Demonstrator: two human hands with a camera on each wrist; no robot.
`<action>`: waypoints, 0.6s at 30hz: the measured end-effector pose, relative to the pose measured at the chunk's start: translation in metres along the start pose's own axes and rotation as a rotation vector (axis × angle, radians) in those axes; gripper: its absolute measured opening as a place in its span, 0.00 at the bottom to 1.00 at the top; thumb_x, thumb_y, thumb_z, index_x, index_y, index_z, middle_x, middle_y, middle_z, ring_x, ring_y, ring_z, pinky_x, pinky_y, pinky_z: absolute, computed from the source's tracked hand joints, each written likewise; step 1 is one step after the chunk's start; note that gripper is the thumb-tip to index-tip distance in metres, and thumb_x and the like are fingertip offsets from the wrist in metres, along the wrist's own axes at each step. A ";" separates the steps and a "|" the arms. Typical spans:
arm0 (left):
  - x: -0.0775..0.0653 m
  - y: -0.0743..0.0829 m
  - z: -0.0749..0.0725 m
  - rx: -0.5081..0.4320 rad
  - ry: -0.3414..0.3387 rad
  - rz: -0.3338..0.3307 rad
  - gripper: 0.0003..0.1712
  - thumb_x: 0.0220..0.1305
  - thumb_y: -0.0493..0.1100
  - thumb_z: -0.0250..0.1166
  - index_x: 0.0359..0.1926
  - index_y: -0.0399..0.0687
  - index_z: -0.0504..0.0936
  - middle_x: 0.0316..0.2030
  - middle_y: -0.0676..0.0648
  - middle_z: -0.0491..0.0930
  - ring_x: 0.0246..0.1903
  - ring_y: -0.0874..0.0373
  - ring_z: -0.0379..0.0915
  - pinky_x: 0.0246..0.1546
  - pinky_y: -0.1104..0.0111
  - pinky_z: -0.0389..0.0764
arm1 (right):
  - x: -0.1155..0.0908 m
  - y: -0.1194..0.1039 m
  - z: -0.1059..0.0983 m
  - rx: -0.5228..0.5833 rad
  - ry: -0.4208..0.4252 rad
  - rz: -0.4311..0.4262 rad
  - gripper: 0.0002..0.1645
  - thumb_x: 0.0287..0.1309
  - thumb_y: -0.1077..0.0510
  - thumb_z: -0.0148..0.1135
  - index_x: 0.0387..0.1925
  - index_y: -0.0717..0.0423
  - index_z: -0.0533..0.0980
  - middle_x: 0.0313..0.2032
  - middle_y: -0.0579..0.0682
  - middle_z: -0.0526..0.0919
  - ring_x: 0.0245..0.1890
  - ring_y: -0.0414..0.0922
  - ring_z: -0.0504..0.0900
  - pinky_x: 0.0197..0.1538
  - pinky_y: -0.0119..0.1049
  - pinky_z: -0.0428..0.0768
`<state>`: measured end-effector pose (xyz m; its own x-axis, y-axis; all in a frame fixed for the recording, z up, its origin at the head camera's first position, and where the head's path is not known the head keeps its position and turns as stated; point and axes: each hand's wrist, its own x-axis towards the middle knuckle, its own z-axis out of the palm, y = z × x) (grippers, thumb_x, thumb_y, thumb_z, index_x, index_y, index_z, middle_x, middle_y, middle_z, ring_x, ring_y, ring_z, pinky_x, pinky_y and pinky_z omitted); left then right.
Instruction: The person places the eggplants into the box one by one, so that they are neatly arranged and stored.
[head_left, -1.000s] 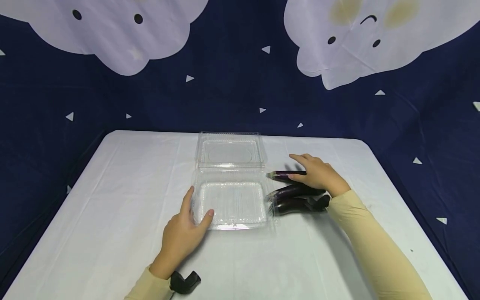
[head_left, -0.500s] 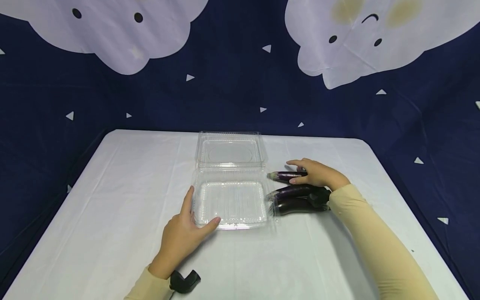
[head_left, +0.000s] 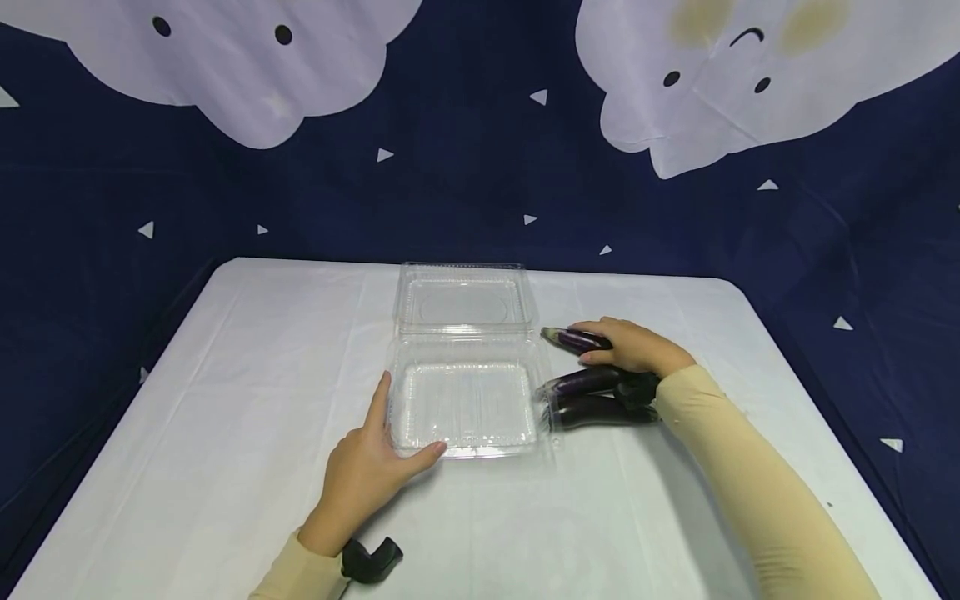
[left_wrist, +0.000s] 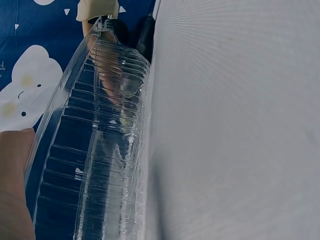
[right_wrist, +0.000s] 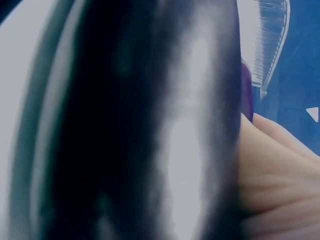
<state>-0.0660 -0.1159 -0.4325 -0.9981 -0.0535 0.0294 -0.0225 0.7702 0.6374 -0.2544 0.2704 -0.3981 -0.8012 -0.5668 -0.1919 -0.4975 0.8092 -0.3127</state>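
Observation:
In the head view, a clear plastic clamshell container [head_left: 465, 404] lies open on the table, its lid [head_left: 463, 302] folded back. My left hand [head_left: 360, 479] touches its front left corner, index finger along the left side and straight thumb at the front rim. The other left fingers are hidden. To the container's right, my right hand [head_left: 633, 346] grips an eggplant [head_left: 573, 338] between thumb and fingers, its stem end pointing left. Two more eggplants lie in front, an upper one [head_left: 585, 381] and a lower one [head_left: 600, 412]. A dark eggplant [right_wrist: 125, 120] fills much of the right wrist view, blurred.
A white cloth covers the table [head_left: 247, 400]. Behind it hangs a dark blue curtain [head_left: 450, 192] with cloud prints. Black wrist cameras sit at the left wrist [head_left: 371, 562] and the right wrist [head_left: 637, 390], the latter partly covering the loose eggplants.
My right fingers have closed around the far eggplant, and its stem end has shifted away from me, apart from the other two. My left thumb has slid right along the container's front.

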 end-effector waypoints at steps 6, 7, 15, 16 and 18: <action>0.000 0.001 -0.001 0.010 -0.002 -0.008 0.73 0.42 0.77 0.71 0.79 0.51 0.45 0.11 0.51 0.66 0.15 0.57 0.63 0.15 0.66 0.64 | -0.003 -0.001 -0.007 -0.069 0.064 0.051 0.36 0.64 0.43 0.63 0.71 0.44 0.67 0.48 0.54 0.79 0.50 0.55 0.77 0.53 0.58 0.73; 0.000 0.001 -0.001 0.012 -0.002 -0.009 0.73 0.42 0.77 0.71 0.79 0.51 0.45 0.11 0.51 0.66 0.15 0.57 0.63 0.15 0.66 0.64 | -0.003 -0.002 -0.009 -0.076 0.073 0.058 0.36 0.64 0.42 0.62 0.71 0.44 0.67 0.48 0.54 0.79 0.49 0.55 0.77 0.53 0.58 0.73; 0.001 0.001 0.000 0.008 -0.009 -0.003 0.74 0.42 0.78 0.70 0.79 0.50 0.45 0.10 0.52 0.66 0.14 0.59 0.62 0.14 0.66 0.63 | -0.006 -0.005 -0.024 -0.097 0.142 0.041 0.36 0.64 0.43 0.64 0.71 0.42 0.66 0.46 0.54 0.79 0.42 0.51 0.76 0.46 0.50 0.73; 0.001 0.001 0.000 0.007 -0.007 0.000 0.74 0.42 0.78 0.70 0.79 0.50 0.45 0.10 0.52 0.66 0.14 0.59 0.62 0.14 0.66 0.63 | -0.006 -0.007 -0.025 -0.096 0.154 0.034 0.37 0.64 0.43 0.64 0.71 0.42 0.66 0.45 0.54 0.79 0.42 0.51 0.75 0.46 0.50 0.73; 0.000 0.001 0.000 0.006 -0.004 0.003 0.74 0.42 0.78 0.70 0.79 0.50 0.45 0.11 0.52 0.67 0.14 0.59 0.62 0.14 0.67 0.63 | -0.005 -0.011 -0.028 -0.095 0.171 0.016 0.37 0.63 0.43 0.64 0.71 0.42 0.66 0.45 0.53 0.79 0.41 0.50 0.75 0.45 0.48 0.73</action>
<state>-0.0663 -0.1152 -0.4316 -0.9984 -0.0484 0.0278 -0.0199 0.7740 0.6329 -0.2542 0.2686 -0.3672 -0.8500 -0.5257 -0.0324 -0.5069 0.8333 -0.2206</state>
